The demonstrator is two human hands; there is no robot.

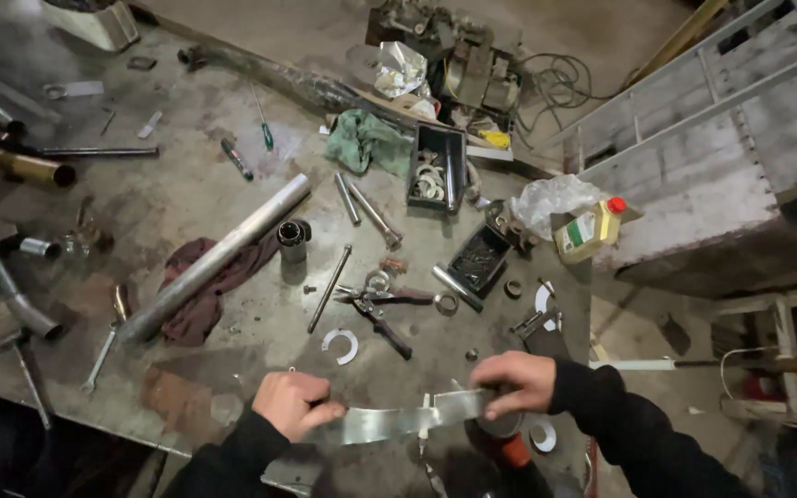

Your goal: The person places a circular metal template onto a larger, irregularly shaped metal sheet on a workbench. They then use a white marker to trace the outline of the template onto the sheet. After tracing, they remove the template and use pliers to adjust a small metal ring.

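Observation:
My left hand point(292, 402) and my right hand point(517, 381) each grip one end of a thin shiny metal strip point(398, 420), held level just above the near edge of the steel workbench point(186, 203). The strip bends slightly between the hands. Under my right hand sits a round dark part with an orange base point(506, 441), partly hidden. A pair of pliers point(382, 309) lies on the bench just beyond the strip, beside a white half-ring point(341, 345).
A long silver tube point(219, 254) lies over a dark red rag point(205, 286). Rods, a wrench point(103, 350), screwdrivers, a black parts tray point(438, 168), a green cloth point(366, 140), a yellow oil bottle point(588, 229) and pipes crowd the bench. A grey metal frame point(712, 138) stands right.

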